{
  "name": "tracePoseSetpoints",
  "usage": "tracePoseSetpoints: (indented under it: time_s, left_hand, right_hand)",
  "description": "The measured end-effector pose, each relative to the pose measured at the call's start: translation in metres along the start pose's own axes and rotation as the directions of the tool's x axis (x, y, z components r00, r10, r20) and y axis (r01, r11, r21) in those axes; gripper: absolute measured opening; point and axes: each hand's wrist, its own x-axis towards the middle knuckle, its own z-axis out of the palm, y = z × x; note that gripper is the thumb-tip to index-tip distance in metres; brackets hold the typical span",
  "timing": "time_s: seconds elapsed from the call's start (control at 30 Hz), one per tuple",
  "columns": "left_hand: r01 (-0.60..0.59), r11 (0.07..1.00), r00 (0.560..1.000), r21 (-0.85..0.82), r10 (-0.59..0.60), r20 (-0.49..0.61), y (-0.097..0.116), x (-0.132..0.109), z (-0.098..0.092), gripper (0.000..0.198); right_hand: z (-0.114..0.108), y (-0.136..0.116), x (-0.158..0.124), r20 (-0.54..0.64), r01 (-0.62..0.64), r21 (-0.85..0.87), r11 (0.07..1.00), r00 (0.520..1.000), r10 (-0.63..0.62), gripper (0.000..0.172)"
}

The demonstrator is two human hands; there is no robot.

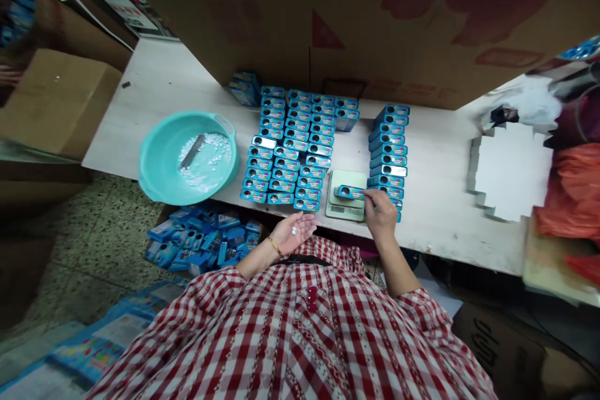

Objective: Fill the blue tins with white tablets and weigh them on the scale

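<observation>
My left hand point(295, 234) lies palm up in front of the table edge, fingers stretched out, with a couple of small white pellets point(294, 230) on the palm. With its fingers pinched, my right hand point(380, 215) grips one end of a small blue box point(350, 192) that is over a pale green weighing scale point(345, 209). Whether the box rests on the scale, I cannot tell. Rows of similar blue boxes point(285, 172) stand to the left of the scale, and another row point(388, 156) stands to its right, close to my right hand.
A turquoise basin point(159, 165) on the left holds white pellets and a grey bar-shaped piece point(192, 151). Behind the rows rises a large cardboard carton point(281, 19). White flat card pieces point(510, 169) lie at right. Below the table is a pile of blue boxes point(201, 237).
</observation>
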Motion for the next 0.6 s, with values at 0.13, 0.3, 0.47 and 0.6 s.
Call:
tracePoseSetpoints:
  time_s: [0.13, 0.3, 0.47, 0.6]
  left_hand:
    - [-0.025, 1.000, 0.999, 0.017, 0.026, -0.030, 0.000, 0.000, -0.002, 0.022]
    - [-0.064, 0.997, 0.994, 0.032, 0.066, -0.084, -0.001, 0.003, -0.002, 0.019]
    - [-0.103, 0.992, 0.985, 0.067, 0.112, -0.133, -0.003, 0.002, 0.003, 0.015]
    - [-0.117, 0.990, 0.981, 0.077, 0.127, -0.148, -0.003, 0.001, 0.004, 0.014]
  right_hand:
    - [-0.018, 0.019, -0.015, -0.122, -0.163, 0.043, 0.986, 0.978, 0.167, 0.019]
    - [-0.023, 0.034, -0.029, -0.182, -0.324, 0.192, 0.926, 0.916, 0.358, 0.021]
    - [-0.016, 0.031, -0.023, -0.134, -0.191, 0.093, 0.977, 0.970, 0.203, 0.021]
    - [-0.008, 0.027, -0.009, 0.006, 0.029, -0.072, 0.997, 1.000, -0.029, 0.033]
